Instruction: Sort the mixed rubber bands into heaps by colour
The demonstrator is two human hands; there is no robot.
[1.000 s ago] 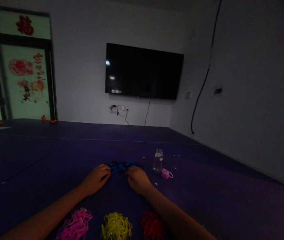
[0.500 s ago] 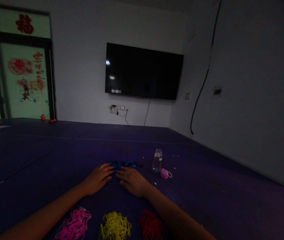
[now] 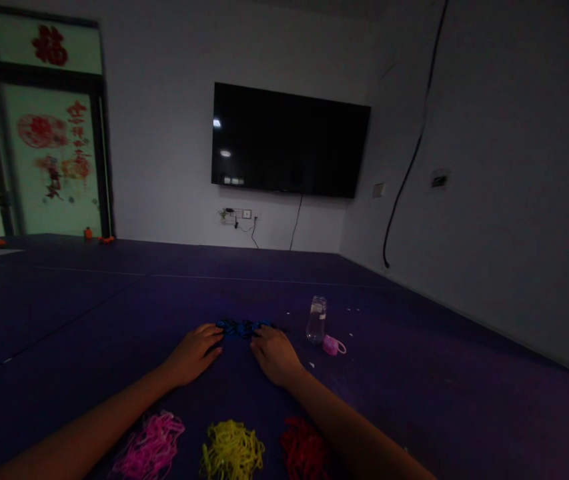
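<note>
A dark blue pile of stringy strands (image 3: 238, 328) lies on the purple surface ahead of me. My left hand (image 3: 195, 355) rests palm down at its left end, fingers stretched out with the tips touching the strands. At the right end is my right hand (image 3: 276, 355), its fingers extended and slightly bent onto the pile, hiding part of it. Nearer to me lie three more heaps of strands: a pink one (image 3: 151, 445) by my left forearm, a yellow one (image 3: 233, 450) in the middle, and a red one (image 3: 304, 448) beside my right forearm.
A clear bottle (image 3: 316, 320) stands uncapped right of my right hand, with a pink looped cap (image 3: 331, 345) beside it. Small white scraps (image 3: 311, 365) dot the purple surface (image 3: 414, 393). Orange objects (image 3: 107, 240) sit at the far left edge. A television (image 3: 289, 143) hangs on the wall.
My right hand has slid right along the blue strands, uncovering their middle and widening the gap between my hands. My left hand has shifted slightly left.
</note>
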